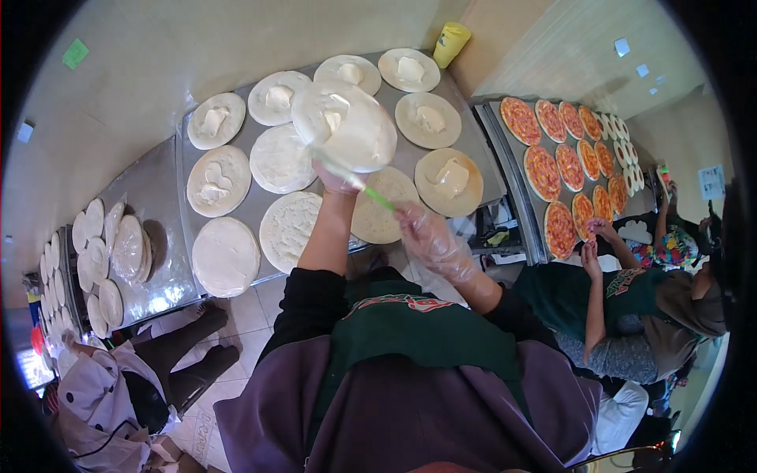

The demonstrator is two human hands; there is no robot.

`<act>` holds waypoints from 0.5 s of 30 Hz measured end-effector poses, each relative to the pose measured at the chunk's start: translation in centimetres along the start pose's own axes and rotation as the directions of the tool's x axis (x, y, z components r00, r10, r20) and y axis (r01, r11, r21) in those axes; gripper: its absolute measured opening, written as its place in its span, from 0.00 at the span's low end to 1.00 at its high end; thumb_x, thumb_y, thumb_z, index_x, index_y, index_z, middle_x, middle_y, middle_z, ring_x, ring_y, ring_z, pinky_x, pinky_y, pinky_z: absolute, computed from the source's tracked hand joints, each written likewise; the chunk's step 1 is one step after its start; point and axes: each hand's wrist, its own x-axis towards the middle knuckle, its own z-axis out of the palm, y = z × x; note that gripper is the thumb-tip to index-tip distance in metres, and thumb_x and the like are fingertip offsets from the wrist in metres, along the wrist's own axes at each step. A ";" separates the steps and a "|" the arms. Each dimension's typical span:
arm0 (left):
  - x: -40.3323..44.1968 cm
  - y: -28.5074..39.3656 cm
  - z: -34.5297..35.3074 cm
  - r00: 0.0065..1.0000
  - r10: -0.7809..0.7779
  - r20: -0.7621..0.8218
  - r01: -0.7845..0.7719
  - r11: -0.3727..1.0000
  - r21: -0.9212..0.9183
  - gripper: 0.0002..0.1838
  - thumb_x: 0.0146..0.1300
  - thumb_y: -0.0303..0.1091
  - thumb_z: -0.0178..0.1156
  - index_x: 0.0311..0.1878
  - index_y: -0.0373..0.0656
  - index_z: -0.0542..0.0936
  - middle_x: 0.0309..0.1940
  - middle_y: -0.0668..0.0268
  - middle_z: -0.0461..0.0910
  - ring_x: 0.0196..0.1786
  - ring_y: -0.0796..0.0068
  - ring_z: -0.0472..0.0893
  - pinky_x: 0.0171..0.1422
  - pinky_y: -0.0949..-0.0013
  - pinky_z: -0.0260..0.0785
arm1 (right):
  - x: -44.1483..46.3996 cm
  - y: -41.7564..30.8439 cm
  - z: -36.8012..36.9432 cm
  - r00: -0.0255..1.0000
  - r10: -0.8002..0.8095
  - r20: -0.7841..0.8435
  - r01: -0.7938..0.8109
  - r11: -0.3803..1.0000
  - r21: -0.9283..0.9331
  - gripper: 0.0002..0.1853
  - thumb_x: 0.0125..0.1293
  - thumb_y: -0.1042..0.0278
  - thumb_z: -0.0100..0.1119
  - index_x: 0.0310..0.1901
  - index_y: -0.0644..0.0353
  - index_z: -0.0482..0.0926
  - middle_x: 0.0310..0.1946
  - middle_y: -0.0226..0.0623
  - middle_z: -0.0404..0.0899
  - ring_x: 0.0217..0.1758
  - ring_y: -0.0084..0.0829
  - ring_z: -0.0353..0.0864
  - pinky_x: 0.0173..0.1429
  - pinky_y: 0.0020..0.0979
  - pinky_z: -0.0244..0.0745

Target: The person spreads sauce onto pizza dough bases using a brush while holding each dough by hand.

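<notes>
My left hand holds up a round dough base from underneath, with its fingers mostly hidden below it. White cream lies on that base, partly smoothed and partly in a lump. My right hand, in a clear plastic glove, is closed round the green handle of a spreader, whose pale blade is blurred at the base's lower left edge. Beneath and around them, more dough bases rest on the metal table. Several carry a dollop of cream, such as the base to the right; a pricked base shows none.
A yellow cup stands at the table's back corner. Red-topped bases fill a table on the right, beside a co-worker's hands. To the left are wrapped bases and another person.
</notes>
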 end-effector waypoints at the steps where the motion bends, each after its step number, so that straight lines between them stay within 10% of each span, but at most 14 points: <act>1: -0.3 0.0 1.2 0.997 0.068 0.026 -0.069 0.996 0.063 0.30 0.66 0.52 0.41 0.66 0.46 0.63 0.63 0.58 0.67 0.66 0.55 0.65 0.69 0.48 0.57 | 0.2 0.2 -0.3 0.998 0.057 -0.038 -0.056 0.998 0.007 0.04 0.65 0.74 0.49 0.41 0.59 0.69 0.27 0.51 0.74 0.32 0.53 0.77 0.31 0.46 0.70; 4: -0.2 0.3 1.8 0.999 0.016 0.041 -0.010 0.991 -0.134 0.30 0.65 0.52 0.42 0.66 0.46 0.63 0.63 0.58 0.66 0.66 0.54 0.65 0.70 0.48 0.56 | 2.0 1.8 -1.9 0.959 0.256 -0.123 -0.266 0.961 -0.073 0.04 0.65 0.73 0.49 0.40 0.60 0.69 0.25 0.50 0.73 0.31 0.53 0.76 0.31 0.46 0.69; 12: 0.9 -0.6 -0.1 0.989 0.059 -0.135 -0.045 0.994 0.102 0.31 0.65 0.54 0.43 0.67 0.47 0.62 0.64 0.59 0.66 0.66 0.54 0.65 0.69 0.47 0.56 | -0.4 0.5 0.6 0.988 0.156 0.004 -0.155 0.984 -0.084 0.04 0.65 0.73 0.49 0.41 0.61 0.70 0.25 0.52 0.72 0.30 0.54 0.75 0.31 0.44 0.68; 15: 1.0 -0.8 -2.9 0.984 -0.014 0.175 0.023 0.998 -0.050 0.31 0.65 0.55 0.42 0.67 0.48 0.63 0.64 0.59 0.66 0.65 0.55 0.66 0.69 0.47 0.58 | -0.1 -1.2 0.0 0.998 0.060 0.022 -0.061 0.998 0.025 0.06 0.66 0.74 0.48 0.43 0.61 0.71 0.24 0.52 0.71 0.28 0.53 0.74 0.31 0.42 0.68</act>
